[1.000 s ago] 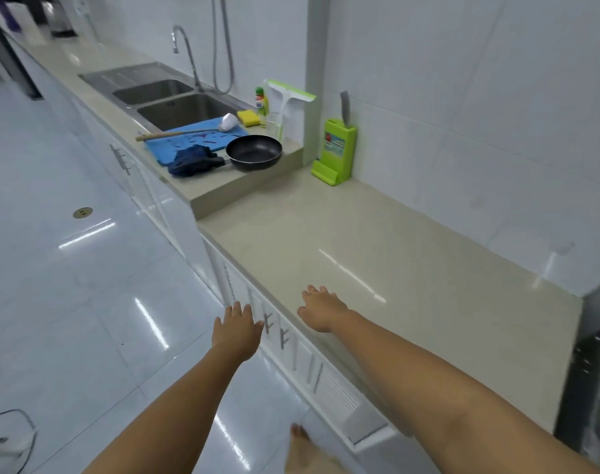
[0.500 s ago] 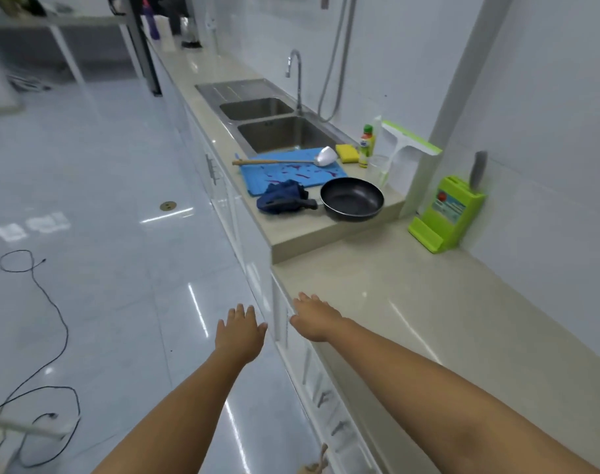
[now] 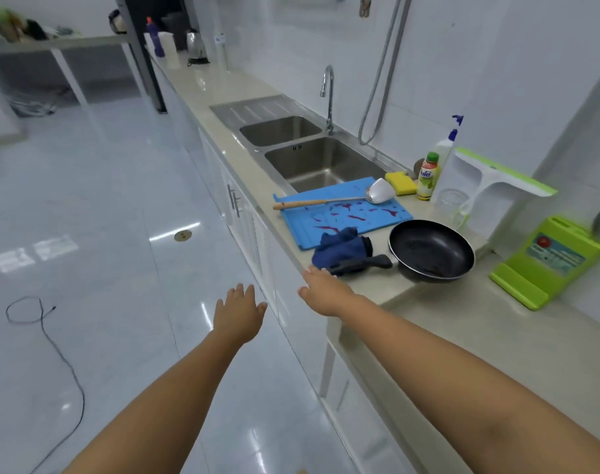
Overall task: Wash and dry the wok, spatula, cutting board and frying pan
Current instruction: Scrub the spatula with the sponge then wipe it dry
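left hand (image 3: 238, 311) and right hand (image 3: 324, 289), fingers straight and empty, reach toward the stained cutting board (image 3: 309, 222), spatula (image 3: 312, 202) and frying pan (image 3: 432, 249), staged beside the sink (image 3: 326, 165), seemingly for washing.

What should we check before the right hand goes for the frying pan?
1. Hands: left hand, right hand open, empty: ok.
2. Access: frying pan handle points toward right hand, on blue cloth: ok.
3. Clearance: spatula on stained cutting board, apart from pan: ok.
4. Near sink basin, nothing seen inside: ok.
5. No wok in view: not ok.
6. Flow from faucet: cannot tell.
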